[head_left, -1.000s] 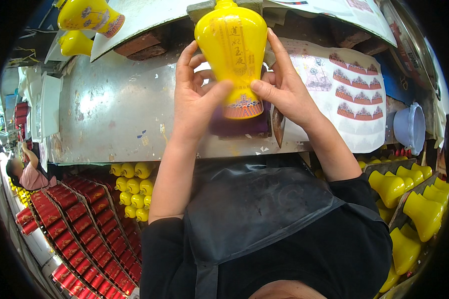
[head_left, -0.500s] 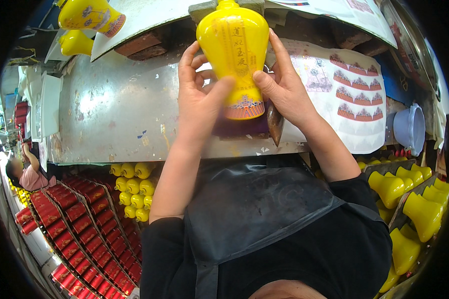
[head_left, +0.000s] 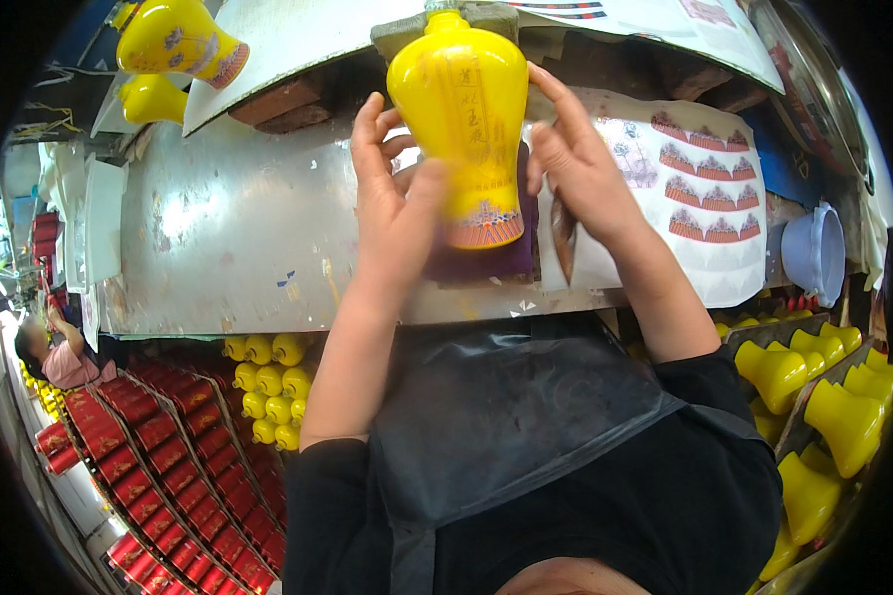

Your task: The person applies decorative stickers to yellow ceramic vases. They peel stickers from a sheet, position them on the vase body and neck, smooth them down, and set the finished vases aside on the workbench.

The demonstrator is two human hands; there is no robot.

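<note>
A glossy yellow bottle (head_left: 456, 109) lies with its neck toward the far side, by a grey block (head_left: 393, 34). Dark written characters run down its front, and a patterned blue and orange band circles its base. My left hand (head_left: 395, 198) grips the bottle's left side, its blurred thumb over the edge and the other fingers partly hidden behind. On the other side my right hand (head_left: 590, 178) is open, thumb lifted off and index fingertip at the bottle's shoulder. Under the base is a purple cloth (head_left: 481, 266). A brown pointed tool (head_left: 564, 243) lies below my right hand.
A sheet of patterned decals (head_left: 719, 263) lies right on the metal table (head_left: 218, 238), with a pale blue basin (head_left: 809, 258) beyond. More yellow bottles (head_left: 174, 38) stand far left, lower left and in racks (head_left: 843, 416) at right. Red boxes (head_left: 169, 456) fill the lower left, near another person (head_left: 67, 362).
My right thumb has come off the bottle and the right hand has opened away from it. The bottle sits slightly lower and further left in view. My left thumb has shifted down along its side.
</note>
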